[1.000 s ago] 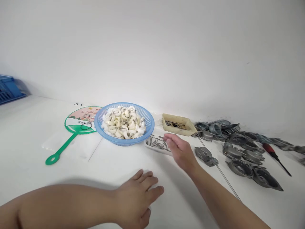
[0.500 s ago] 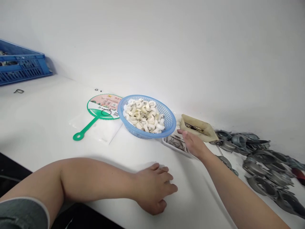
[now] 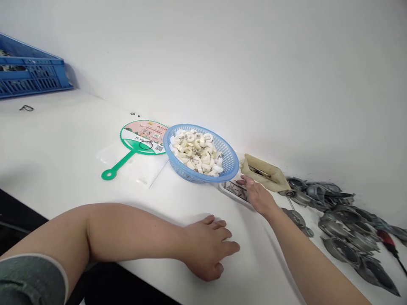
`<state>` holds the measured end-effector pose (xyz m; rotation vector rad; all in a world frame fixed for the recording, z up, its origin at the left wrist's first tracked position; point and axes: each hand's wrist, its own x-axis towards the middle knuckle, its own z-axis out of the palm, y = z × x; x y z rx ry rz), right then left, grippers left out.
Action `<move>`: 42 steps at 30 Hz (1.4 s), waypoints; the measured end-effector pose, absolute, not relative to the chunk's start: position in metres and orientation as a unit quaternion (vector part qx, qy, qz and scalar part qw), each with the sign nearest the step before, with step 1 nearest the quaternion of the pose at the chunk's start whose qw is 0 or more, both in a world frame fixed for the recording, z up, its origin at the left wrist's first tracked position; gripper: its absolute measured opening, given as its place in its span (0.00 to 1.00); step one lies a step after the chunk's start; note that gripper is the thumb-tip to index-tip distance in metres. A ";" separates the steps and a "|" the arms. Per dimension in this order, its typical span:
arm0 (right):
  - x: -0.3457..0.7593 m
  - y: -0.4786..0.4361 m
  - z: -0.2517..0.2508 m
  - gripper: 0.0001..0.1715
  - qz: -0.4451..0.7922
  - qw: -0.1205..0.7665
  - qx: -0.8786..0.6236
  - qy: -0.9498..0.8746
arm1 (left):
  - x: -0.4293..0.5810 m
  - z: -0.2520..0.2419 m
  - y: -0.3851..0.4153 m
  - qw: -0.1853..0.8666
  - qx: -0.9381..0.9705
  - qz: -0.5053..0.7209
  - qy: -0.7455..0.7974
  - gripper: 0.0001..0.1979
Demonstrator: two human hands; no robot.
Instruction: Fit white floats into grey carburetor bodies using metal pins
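My left hand [image 3: 211, 248] rests palm down on the white table, its fingers spread and nothing under them that I can see. My right hand [image 3: 257, 194] is over the right end of a shallow white tray [image 3: 233, 197], fingers stretched towards the thin dark metal pieces [image 3: 237, 189] in it. No piece shows in that hand, though its palm side is partly hidden. Just left of it stands a light blue plastic basket [image 3: 178, 169], filled with white ring-like plastic parts [image 3: 199, 154] with small metal bits among them.
Behind my right hand is a cream bin [image 3: 280, 180] with metal pieces inside. Grey metal housings [image 3: 343, 228] lie at the right, near a red-handled tool [image 3: 386, 238]. A green hand fan [image 3: 122, 163] lies left of the basket, over a clear plastic bag [image 3: 140, 171]. A blue crate [image 3: 41, 76] stands far left.
The view has shifted slightly. My right hand has dipped a little at the tray, its fingers bending more towards the metal pieces. My left hand stays flat on the table.
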<state>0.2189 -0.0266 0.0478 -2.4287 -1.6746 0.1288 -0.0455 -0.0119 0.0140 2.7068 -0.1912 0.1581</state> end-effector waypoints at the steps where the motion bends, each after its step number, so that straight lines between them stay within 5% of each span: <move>1: 0.218 -0.026 0.049 0.37 0.049 0.091 -0.819 -0.565 | -0.046 0.014 -0.012 0.209 0.974 0.058 -0.070 0.28; 42: 0.225 -0.026 0.043 0.42 0.036 0.125 -0.818 -0.560 | -0.046 0.016 -0.010 0.230 0.969 0.059 -0.067 0.29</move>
